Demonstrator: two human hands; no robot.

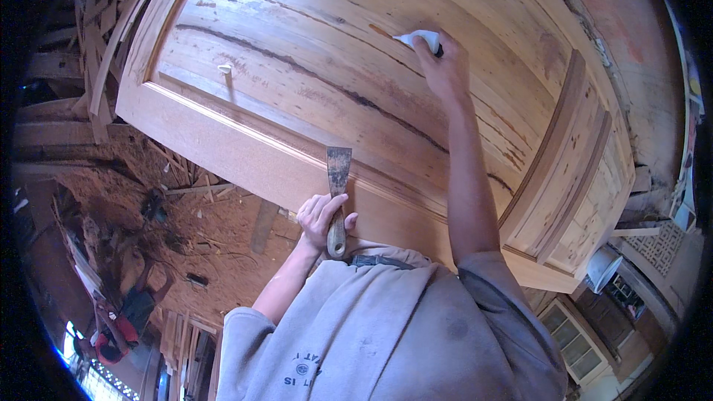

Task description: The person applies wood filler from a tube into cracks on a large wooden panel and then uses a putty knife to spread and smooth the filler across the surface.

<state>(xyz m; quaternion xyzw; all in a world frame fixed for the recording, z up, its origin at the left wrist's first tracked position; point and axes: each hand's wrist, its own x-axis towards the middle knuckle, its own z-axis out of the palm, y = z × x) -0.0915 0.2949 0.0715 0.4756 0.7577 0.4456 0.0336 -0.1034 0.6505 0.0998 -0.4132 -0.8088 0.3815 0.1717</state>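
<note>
My right hand [445, 67] is wrapped round a small white squeeze bottle [423, 38] with a pointed nozzle. The bottle is tilted, its tip at or just over the wooden door panel [297, 37]. Beside the tip lies a short brown wet-looking streak [380, 31], near a long thin crack. My left hand [321, 217] grips a putty knife [339, 169] by its wooden handle, the worn dark blade pointing up and away from me near the panel's near frame. A longer dark crack [319, 73] runs across the panel.
A small white piece [225, 70] is on the panel at left. Scrap wood [96, 44] is heaped at far left. Sawdust and offcuts cover the ground [200, 238]. Another person [119, 330] is at lower left. A white bucket [603, 267] and a glazed frame [573, 341] stand at right.
</note>
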